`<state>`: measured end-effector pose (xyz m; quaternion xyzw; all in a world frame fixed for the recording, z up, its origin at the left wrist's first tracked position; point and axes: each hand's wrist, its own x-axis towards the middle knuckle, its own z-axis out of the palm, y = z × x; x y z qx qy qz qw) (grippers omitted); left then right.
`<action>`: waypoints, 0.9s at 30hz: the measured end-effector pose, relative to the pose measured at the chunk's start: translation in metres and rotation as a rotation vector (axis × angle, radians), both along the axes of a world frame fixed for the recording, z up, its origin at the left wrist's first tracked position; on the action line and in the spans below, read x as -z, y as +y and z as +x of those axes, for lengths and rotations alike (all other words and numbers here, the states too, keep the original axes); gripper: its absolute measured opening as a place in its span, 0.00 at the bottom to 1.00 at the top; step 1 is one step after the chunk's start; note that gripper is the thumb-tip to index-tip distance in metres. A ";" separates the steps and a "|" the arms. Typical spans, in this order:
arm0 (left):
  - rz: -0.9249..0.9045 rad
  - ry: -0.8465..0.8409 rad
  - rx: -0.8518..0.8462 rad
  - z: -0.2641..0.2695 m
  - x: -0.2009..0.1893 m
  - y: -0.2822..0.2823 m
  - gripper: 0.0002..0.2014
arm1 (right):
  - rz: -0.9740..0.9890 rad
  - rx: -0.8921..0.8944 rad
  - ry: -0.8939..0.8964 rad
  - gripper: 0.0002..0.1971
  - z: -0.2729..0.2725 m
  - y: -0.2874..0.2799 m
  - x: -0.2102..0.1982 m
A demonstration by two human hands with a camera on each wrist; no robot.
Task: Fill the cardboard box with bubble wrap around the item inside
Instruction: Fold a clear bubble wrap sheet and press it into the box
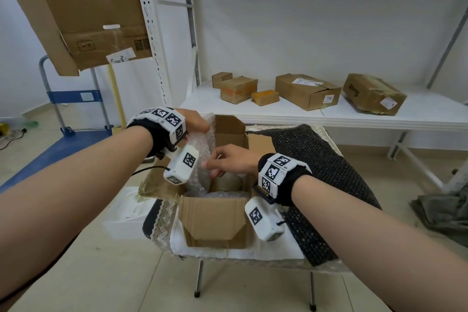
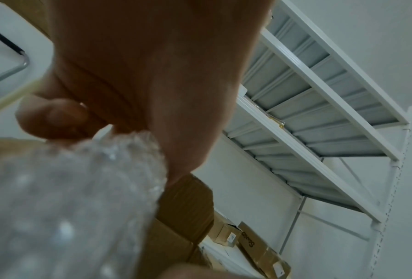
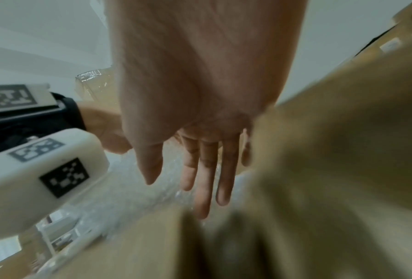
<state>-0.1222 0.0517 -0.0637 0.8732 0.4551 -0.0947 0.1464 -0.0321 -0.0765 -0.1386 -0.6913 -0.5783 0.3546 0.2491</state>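
At frame centre, the left hand point(image 1: 193, 121) gripped clear bubble wrap point(image 1: 201, 149) above the open brown cardboard box point(image 1: 215, 220); only the right wrist view showed the right hand point(image 3: 200, 105) with straight fingers point(image 3: 225, 177), holding nothing.

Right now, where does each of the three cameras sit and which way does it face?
Head: above, looking forward and down at the open cardboard box and the white shelf behind; both forearms show, left hand and right hand at the bubble wrap.
Left wrist: under the palm, tilted up; left hand grips bubble wrap; shelf undersides behind.
Right wrist: along straight fingers into the box.
Shared: bubble wrap and box cardboard appear in all three.
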 end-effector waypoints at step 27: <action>-0.433 -0.070 -0.067 -0.014 0.008 -0.008 0.47 | -0.308 0.274 0.392 0.29 -0.031 0.034 -0.013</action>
